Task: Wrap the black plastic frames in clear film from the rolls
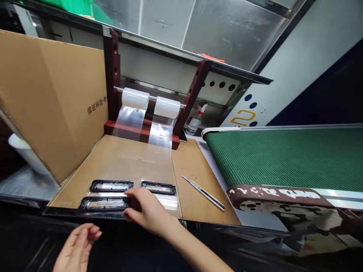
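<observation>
Three black rectangular frames lie on clear film on the brown cardboard work surface [195,166]: one at the far left [111,185], one at the near left [103,203], one to the right [159,187]. My right hand [149,211] rests on the film between them, fingertips touching the near left frame's right end. My left hand [76,247] hovers lower left over the dark front edge, fingers loosely apart, holding nothing. Two rolls of clear film [150,102] hang on a rod at the back, their strips running down toward the frames.
A slim metal blade tool [203,192] lies on the cardboard to the right. A large cardboard box flap [53,102] stands on the left. A green conveyor belt [283,158] runs along the right. A spray bottle [196,121] stands behind the rack.
</observation>
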{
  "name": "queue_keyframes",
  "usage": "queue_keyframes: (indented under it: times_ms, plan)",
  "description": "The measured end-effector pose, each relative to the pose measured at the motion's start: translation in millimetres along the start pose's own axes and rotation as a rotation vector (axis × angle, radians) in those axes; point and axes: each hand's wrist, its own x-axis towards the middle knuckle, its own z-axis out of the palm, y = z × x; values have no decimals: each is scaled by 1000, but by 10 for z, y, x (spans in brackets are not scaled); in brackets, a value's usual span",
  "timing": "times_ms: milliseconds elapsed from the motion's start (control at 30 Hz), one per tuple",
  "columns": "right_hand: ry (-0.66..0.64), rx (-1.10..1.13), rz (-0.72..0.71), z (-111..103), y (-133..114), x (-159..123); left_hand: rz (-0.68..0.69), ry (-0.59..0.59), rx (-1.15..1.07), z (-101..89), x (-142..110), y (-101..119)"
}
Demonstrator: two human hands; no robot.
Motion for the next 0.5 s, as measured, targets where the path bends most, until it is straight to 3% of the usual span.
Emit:
queue_keyframes:
  times_ms: [67,133,333,500]
  plan:
    - [8,43,47,-9,4,23,-125,-49,-98,140,-50,-50]
    - [1,114,84,-37,-18,-16,-153,-95,-133,202,-46,-62]
    - [3,236,120,35,-164,-344,-142,-119,-164,90,-22,-173]
    - [71,189,15,252,-143,-599,-148,-147,-209,71,-275,-165]
